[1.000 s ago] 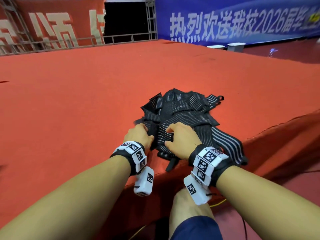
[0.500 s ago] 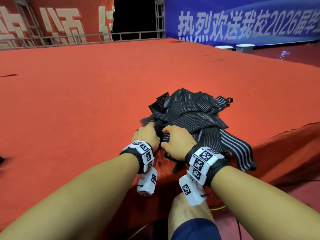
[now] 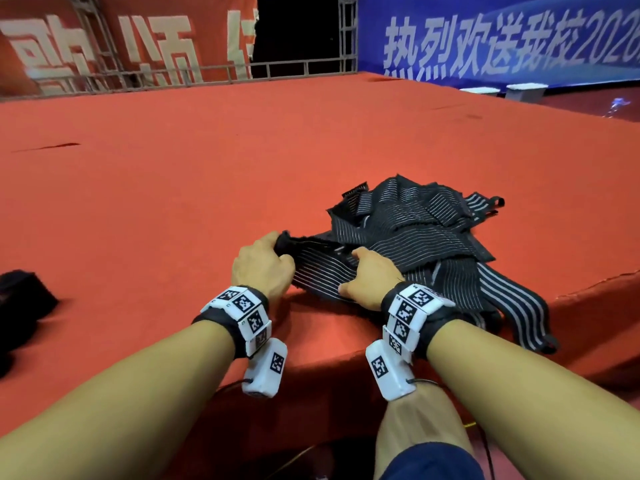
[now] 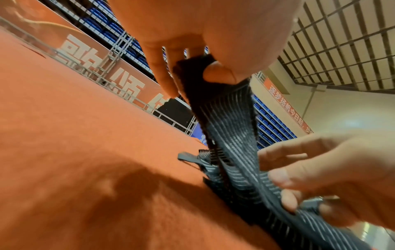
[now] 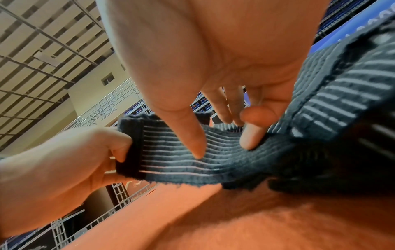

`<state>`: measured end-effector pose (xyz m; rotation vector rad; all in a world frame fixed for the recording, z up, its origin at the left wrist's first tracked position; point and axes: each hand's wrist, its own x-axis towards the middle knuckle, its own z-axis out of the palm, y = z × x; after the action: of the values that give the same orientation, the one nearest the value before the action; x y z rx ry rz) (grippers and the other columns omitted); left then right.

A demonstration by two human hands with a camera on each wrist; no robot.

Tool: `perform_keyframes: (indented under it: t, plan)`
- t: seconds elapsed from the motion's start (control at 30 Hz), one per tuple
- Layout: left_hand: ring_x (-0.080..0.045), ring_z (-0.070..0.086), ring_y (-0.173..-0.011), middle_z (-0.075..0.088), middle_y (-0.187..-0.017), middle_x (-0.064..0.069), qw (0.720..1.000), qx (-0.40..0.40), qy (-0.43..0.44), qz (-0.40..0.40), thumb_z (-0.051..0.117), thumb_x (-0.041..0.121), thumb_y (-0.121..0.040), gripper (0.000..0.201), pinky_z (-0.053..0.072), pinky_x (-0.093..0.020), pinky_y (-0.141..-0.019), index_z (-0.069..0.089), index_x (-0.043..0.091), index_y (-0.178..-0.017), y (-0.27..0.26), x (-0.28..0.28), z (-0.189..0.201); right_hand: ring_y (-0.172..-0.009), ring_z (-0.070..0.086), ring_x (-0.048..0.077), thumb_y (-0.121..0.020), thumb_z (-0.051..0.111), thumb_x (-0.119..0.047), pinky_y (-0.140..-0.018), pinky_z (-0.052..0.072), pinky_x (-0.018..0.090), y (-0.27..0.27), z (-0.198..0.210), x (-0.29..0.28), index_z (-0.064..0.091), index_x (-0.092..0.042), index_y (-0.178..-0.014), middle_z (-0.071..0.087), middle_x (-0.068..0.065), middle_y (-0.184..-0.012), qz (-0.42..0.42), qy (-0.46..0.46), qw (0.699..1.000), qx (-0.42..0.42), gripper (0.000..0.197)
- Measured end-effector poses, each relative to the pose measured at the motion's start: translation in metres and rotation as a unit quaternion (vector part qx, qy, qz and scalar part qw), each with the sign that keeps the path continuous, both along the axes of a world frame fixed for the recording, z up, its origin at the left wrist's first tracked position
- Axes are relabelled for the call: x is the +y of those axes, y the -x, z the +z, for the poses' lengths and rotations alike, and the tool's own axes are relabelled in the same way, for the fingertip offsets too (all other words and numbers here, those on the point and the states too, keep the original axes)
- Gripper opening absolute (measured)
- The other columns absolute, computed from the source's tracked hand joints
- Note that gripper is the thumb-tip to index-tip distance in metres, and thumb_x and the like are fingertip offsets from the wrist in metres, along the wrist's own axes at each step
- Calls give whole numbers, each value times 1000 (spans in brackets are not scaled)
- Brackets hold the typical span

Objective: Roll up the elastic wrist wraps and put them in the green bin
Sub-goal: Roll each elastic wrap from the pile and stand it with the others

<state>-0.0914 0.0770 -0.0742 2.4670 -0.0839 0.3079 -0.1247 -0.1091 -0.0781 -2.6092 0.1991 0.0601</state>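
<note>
a pile [image 3: 426, 230] of black elastic wraps with thin white stripes lies on the red carpet [image 3: 173, 185], near the edge closest to the person, with some ends hanging over that edge. 1 wrap [image 3: 318, 271] is stretched out from the pile between the 2 hands, just above the carpet.

the left hand [image 3: 263, 268] pinches the plain black end of the wrap: in the left wrist view the thumb [image 4: 218, 72] presses the end against curled fingers [image 4: 162, 71]. the right hand [image 3: 372, 282] holds the wrap further along, next to the pile, with its thumb on the striped face and its fingers curled under and around the band, as the left wrist view shows [image 4: 310, 182]. in the right wrist view the thumb [image 5: 188, 135] rests on the stripes and a fingertip [image 5: 252, 137] presses the band beside it.

a dark object [image 3: 20, 306] sits on the carpet at the far left, well apart from the pile; what it is cannot be told. a red banner [image 3: 121, 39] and a blue banner [image 3: 502, 39] stand behind the carpet. no green bin shows in any view.
</note>
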Motion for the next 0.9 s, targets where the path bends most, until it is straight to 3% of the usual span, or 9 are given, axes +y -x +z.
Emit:
perform_keyframes:
  t: [0.13,0.23,0.33,0.4,0.5,0.67,0.8,0.9]
  plan:
    - [-38,57,-70,62,-69,-6,999,-30,37,4,48,27,-69,9,42,-38,-61,46,23,-77,8,23,5,-117,60,34,-82,73,-27,-97,51,39,-3,-2,20,51,-16,-137,64,11,-125,24,13,1000,8,60]
    - [-37,53,-70,58,-69,-7,997,-48,32,46,59,28,-78,19,34,-37,-59,43,17,-78,13,39,11,-114,61,37,-87,71,-32,-95,51,38,-3,0,36,65,-14,-117,67,15,-119,27,1,1000,-6,35]
    - [-36,53,-72,58,-68,-6,993,-54,33,95,62,30,-82,22,36,-37,-63,53,11,-78,16,57,16,-109,62,39,-95,63,-36,-90,47,40,0,11,54,65,-17,-95,70,15,-106,46,-11,997,-65,19]
    - [-33,52,-76,58,-71,-3,992,-47,31,113,63,29,-85,19,37,-34,-67,59,13,-76,17,69,17,-108,60,38,-99,56,-38,-92,41,43,3,20,64,60,-18,-88,70,12,-103,54,-10,994,-99,23]
    - [-32,54,-76,56,-68,-1,989,-53,51,131,62,25,-85,24,37,-33,-68,51,18,-65,19,83,18,-104,60,34,-101,52,-44,-91,34,42,7,30,77,53,-20,-80,69,6,-92,65,-7,988,-140,31]
    - [-35,58,-74,56,-62,-4,971,-84,124,184,59,20,-88,21,37,-34,-65,60,10,-70,19,113,29,-77,60,31,-89,66,-56,-75,39,39,13,30,84,45,-19,-60,53,-4,-59,101,-45,982,-153,52]
    - [-37,58,-79,57,-69,-10,958,-86,135,239,57,19,-88,18,38,-38,-67,56,5,-76,15,141,32,-83,64,28,-88,71,-42,-80,48,39,9,21,83,51,-24,-68,64,-2,-72,135,-51,980,-136,35]
    - [-38,56,-88,58,-81,-14,961,-68,101,248,56,12,-85,8,38,-41,-72,49,10,-80,15,152,28,-85,65,26,-92,68,-28,-83,52,41,4,15,85,54,-27,-76,69,1,-81,136,-90,975,-149,21]
